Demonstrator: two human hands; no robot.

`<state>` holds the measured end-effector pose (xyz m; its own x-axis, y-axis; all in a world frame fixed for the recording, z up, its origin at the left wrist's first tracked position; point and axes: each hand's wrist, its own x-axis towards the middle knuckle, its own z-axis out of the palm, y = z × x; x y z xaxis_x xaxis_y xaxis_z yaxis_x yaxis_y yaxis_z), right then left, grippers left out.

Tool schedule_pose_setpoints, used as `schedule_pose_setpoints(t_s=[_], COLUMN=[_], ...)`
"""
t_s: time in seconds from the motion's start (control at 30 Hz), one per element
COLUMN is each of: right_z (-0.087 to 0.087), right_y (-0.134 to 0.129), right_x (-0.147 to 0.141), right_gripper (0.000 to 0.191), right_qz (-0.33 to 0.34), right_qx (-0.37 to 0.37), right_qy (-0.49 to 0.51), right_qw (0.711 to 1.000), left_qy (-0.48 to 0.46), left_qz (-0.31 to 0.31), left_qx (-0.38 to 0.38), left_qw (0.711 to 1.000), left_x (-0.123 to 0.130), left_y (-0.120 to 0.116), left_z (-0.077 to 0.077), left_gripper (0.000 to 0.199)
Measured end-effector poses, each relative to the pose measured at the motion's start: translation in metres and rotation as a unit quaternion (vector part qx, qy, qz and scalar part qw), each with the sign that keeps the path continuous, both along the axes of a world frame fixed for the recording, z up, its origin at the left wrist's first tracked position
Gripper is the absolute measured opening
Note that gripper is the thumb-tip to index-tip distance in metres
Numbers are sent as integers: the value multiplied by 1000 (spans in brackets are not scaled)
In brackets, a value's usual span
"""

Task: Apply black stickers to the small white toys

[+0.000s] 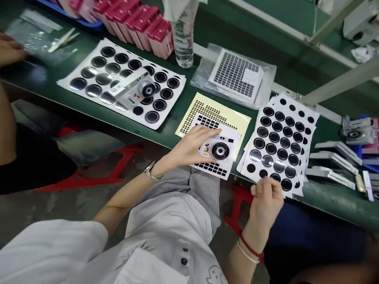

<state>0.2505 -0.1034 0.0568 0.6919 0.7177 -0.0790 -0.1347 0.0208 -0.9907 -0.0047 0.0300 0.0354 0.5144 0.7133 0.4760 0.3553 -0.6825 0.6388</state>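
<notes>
"What's in the left hand [197, 146]?"
"A white camera [220, 150], fingers along its top edge, thumb below, over the sheet of black rectangles [227, 134]."
"And the right hand [267, 197]?"
"Fingertips pinched together by the near edge of the round-sticker sheets [274, 138]; I can't tell if they hold anything."
"Farther out?"
"A yellow sheet [243, 123] under the rectangle one, and a second camera [134, 88] on the left-side stack [173, 103]."

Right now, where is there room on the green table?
Bare green table: a narrow strip between the yellow sheet and the round-sticker sheets under the resting camera, and the near edge below the white cases. It's crowded around the left hand.
</notes>
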Motion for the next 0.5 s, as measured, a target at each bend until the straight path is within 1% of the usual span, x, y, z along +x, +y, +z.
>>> schedule_pose_setpoints(t_s=[0.1,0.2,0.3,0.4,0.5], right_z=[3,4,6,9,8], right_y=[-9,-11,-8,-2,2], right_x=[14,23,24,18,17], right_gripper=[39,40,34,24,29], right_qz=[-51,-69,-82,-93,-88], right_qx=[-13,-13,-1,-10,-21], right_qy=[29,46,44,43,35], right_qw=[998,996,996,995,995], left_qy=[-7,-21,-25,-12,-4], left_qz=[15,26,51,79,103], left_qx=[14,24,26,36,77], left_qw=[1000,999,998,996,992], left_x=[-7,-18,-31,-46,-64], left_y=[5,10,16,21,21], left_z=[12,21,23,23,27], left_gripper=[88,90,89,82,76])
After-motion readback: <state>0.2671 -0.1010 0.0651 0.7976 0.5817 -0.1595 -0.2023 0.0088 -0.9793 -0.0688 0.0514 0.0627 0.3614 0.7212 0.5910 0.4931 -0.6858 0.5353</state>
